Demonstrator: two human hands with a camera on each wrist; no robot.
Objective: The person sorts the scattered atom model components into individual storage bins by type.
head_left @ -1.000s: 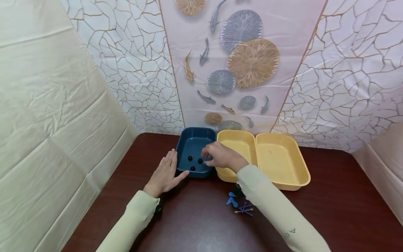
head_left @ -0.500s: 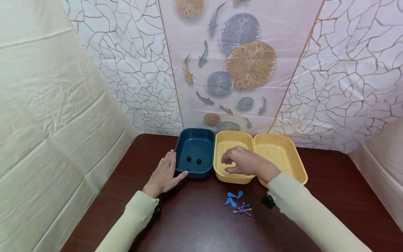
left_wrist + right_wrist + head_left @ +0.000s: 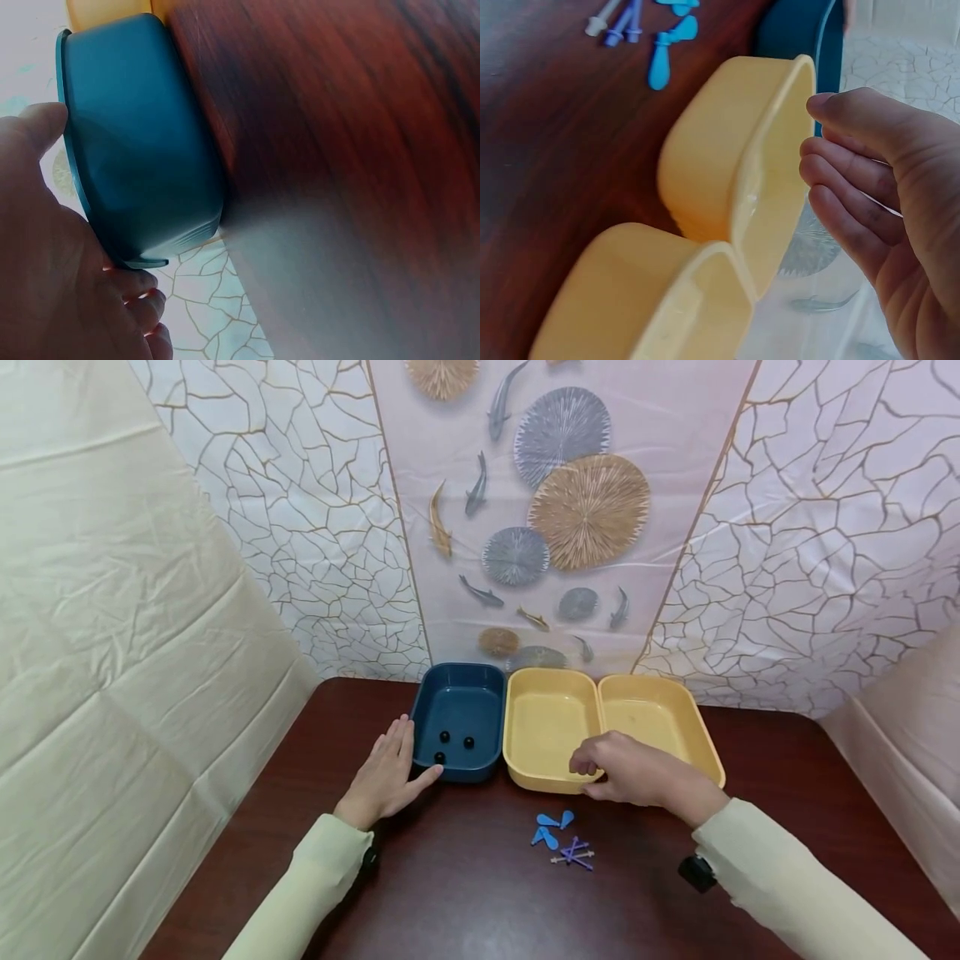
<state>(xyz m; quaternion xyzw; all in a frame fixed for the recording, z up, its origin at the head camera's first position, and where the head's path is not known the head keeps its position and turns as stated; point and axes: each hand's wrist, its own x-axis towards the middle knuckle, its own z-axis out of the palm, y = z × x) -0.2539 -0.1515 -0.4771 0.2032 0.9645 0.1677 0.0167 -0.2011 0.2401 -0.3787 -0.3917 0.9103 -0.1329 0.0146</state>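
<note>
Blue tray (image 3: 459, 724): table's far edge, three small black balls (image 3: 452, 745) inside — light, stiff plastic, likely slides; best held by the rim.
Left hand (image 3: 384, 772): fingers straight, flat against tray's left side.
Right hand (image 3: 633, 769): loosely curled, empty, over the yellow tray (image 3: 546, 727) front rim.

No readable text, labels, brands, numbers or signs are showing in any view. The wall covering (image 3: 555, 510) behind the table is carrying only pictures of fish and round fan shapes, no lettering. The blue tray (image 3: 459, 724) and the two yellow trays (image 3: 551, 727) are showing plain, unmarked surfaces.
</note>
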